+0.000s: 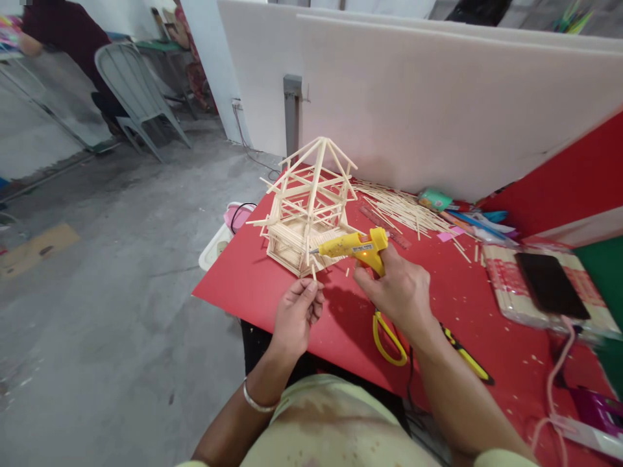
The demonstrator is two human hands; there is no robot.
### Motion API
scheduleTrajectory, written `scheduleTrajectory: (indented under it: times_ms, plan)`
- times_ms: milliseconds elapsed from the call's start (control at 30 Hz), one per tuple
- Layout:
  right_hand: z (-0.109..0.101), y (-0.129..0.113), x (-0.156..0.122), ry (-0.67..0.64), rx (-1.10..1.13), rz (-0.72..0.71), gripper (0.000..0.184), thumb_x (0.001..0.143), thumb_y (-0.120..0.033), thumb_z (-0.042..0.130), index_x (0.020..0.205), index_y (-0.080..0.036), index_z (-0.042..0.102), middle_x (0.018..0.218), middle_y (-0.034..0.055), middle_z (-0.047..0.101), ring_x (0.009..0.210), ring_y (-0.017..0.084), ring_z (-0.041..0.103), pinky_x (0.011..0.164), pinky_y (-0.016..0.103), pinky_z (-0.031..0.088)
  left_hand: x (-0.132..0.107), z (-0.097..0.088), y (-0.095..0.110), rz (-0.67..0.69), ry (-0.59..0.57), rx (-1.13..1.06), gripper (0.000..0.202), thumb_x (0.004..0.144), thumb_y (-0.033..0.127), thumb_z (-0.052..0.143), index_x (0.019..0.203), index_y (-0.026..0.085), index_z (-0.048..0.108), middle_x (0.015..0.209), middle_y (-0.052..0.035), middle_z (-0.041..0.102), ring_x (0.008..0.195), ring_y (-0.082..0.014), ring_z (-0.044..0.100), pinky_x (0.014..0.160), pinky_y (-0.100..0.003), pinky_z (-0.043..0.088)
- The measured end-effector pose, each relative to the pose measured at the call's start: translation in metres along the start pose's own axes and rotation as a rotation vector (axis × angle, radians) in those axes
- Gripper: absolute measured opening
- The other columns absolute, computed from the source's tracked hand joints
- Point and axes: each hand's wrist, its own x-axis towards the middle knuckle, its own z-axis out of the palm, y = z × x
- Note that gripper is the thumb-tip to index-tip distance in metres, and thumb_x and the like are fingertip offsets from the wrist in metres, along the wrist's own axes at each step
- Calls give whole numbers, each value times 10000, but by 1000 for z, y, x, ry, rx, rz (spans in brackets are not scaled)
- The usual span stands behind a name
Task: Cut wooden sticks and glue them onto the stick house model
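Note:
A small house built of thin wooden sticks (307, 207) stands on the red sheet (253, 285) covering the table. My right hand (396, 288) is closed round the handle of a yellow glue gun (353, 246), whose nozzle points left at the house's base. My left hand (296, 314) pinches a short wooden stick (314, 274) just below the nozzle, fingers pressed together. Yellow-handled scissors (387, 337) lie under my right wrist.
Loose sticks (403, 211) lie in a pile behind the house, with pens and packets beside them. A black phone (549, 285) rests on a stick bundle at right. A white board (438, 97) backs the table. A grey chair (131, 84) and a person stand far left.

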Motion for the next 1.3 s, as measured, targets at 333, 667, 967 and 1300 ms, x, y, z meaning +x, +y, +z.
scheduleTrajectory:
  times_ms: [333,667,967,1300]
  plan:
    - [-2,3,-3,-7,-11,-11,401,797,-445,518,1069,-170,624,611,27,652,535,180,574,541,261,229,0,0,-1,18,-12,-8,297,747,404,774,828,145,652,625,24,591,453,-36,477,421,-145,314]
    - [-5,10,-11,20,14,-40,417,792,-452,512,1046,-150,644,597,36,648,536,179,576,532,259,251,5,5,-1,44,10,-38,299,730,403,789,835,155,657,630,27,610,457,-33,486,429,-141,332]
    - [-6,14,-15,29,22,-60,389,785,-426,522,1026,-148,648,598,31,652,513,167,563,522,257,257,8,10,0,55,38,-28,313,721,390,798,857,154,644,634,28,612,456,-40,495,426,-145,332]
    - [-9,17,-19,3,24,-40,343,769,-404,554,990,-162,652,589,21,648,518,167,567,509,248,249,7,14,-2,75,40,-47,301,708,371,812,834,166,632,639,33,613,463,-38,495,429,-136,346]
